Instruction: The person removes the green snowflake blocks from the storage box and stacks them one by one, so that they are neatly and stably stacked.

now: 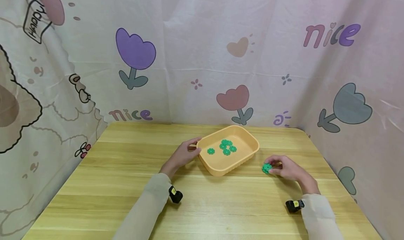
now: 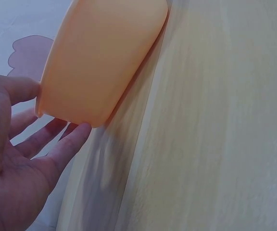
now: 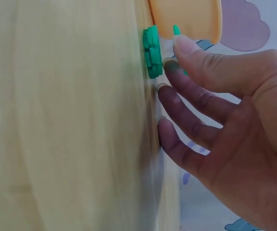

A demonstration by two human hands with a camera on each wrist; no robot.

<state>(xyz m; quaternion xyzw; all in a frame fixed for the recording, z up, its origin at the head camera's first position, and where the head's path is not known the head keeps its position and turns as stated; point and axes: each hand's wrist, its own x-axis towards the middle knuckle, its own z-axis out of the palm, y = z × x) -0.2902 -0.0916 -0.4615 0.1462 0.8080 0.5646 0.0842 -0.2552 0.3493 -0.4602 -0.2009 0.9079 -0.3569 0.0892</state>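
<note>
A yellow-orange plastic tray (image 1: 217,167) stands at an angle on the table. My left hand (image 1: 184,154) holds its left end, with fingers and thumb around the rim and handle. Inside the tray lie several green flower-shaped pieces (image 1: 226,151), most in a cluster and one apart at the left. To the right of the tray, my right hand (image 1: 286,167) is low over the table. In the right wrist view its thumb and index finger pinch a thin green flower-shaped piece (image 3: 176,30), seen edge-on. Just beside those fingertips, more green pieces (image 3: 152,53) lie stacked on the table.
The wooden table (image 1: 221,208) reaches back to a printed cloth backdrop (image 1: 189,50) with flowers and lettering. Cloth also hangs along both sides. A small black camera sits on each wrist, at the left (image 1: 175,195) and at the right (image 1: 294,206).
</note>
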